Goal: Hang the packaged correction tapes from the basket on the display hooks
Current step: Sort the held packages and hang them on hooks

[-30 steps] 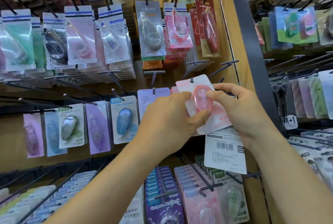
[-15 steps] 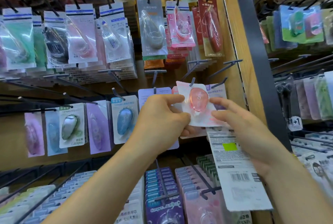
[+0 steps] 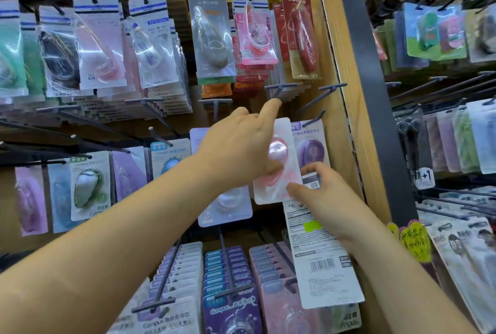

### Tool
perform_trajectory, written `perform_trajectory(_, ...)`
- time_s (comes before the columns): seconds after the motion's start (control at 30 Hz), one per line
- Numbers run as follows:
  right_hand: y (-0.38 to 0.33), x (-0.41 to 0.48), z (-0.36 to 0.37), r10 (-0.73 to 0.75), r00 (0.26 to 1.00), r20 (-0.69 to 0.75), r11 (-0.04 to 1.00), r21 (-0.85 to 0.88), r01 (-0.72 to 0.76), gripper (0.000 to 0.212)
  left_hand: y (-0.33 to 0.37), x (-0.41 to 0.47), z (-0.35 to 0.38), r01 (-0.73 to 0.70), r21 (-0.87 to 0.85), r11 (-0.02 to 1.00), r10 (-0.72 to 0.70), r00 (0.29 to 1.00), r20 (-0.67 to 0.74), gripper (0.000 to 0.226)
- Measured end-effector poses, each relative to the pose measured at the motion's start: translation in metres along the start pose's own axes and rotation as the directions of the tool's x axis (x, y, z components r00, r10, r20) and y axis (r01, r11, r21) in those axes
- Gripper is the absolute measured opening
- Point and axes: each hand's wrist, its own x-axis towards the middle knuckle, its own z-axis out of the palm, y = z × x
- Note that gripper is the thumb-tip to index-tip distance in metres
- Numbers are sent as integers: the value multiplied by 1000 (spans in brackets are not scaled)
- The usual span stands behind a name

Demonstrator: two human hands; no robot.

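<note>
A pink correction tape pack [image 3: 283, 162] stands upright in front of the middle hook row, next to a hanging purple pack [image 3: 311, 145]. My left hand [image 3: 239, 145] holds its left side, thumb on the front below the blister, index finger stretched up past the pack's top edge. My right hand [image 3: 324, 207] pinches the pack's lower right corner with the thumb. It also grips spare packs [image 3: 322, 266] that show white backs with a barcode. A hook tip [image 3: 312, 119] sticks out above the purple pack. The basket is not in view.
Rows of hooks with hanging correction tapes fill the wooden display [image 3: 346, 92]. Bare hooks [image 3: 330, 89] project above the pink pack. Full stacks of packs [image 3: 228, 280] hang below my hands. A dark upright post [image 3: 375, 108] separates another hook display on the right.
The pink pack turned from tilted to upright and rose toward the hooks. My left hand slid up with its index finger extended. My right hand dropped to the pack's lower corner.
</note>
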Motion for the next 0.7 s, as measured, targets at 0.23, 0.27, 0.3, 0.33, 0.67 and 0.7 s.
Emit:
perform_trajectory(0.23,5,-1,-10,93,996,6,995,21,-93,17,6,4,10,47,104,993,-38,996,-83,86)
perform_trajectory(0.27,5,-3,-14,107,994,0,992,66,-107,20,6,4,11,39,123,992,-28,995,-91,88)
perform_trajectory(0.3,5,-6,-18,117,993,-8,987,113,-115,23,5,5,12,34,134,990,-22,995,-93,91)
perform_trajectory(0.33,5,-9,-21,118,993,-14,980,161,-114,25,3,6,14,31,134,990,-18,995,-93,93)
perform_trajectory(0.67,-4,-48,-23,-23,985,-171,818,563,117,17,9,-28,5,-113,58,992,125,949,-290,72)
perform_trajectory(0.7,-6,-49,-22,-5,984,-178,782,612,115,17,17,-42,3,-141,-44,989,119,934,-337,58)
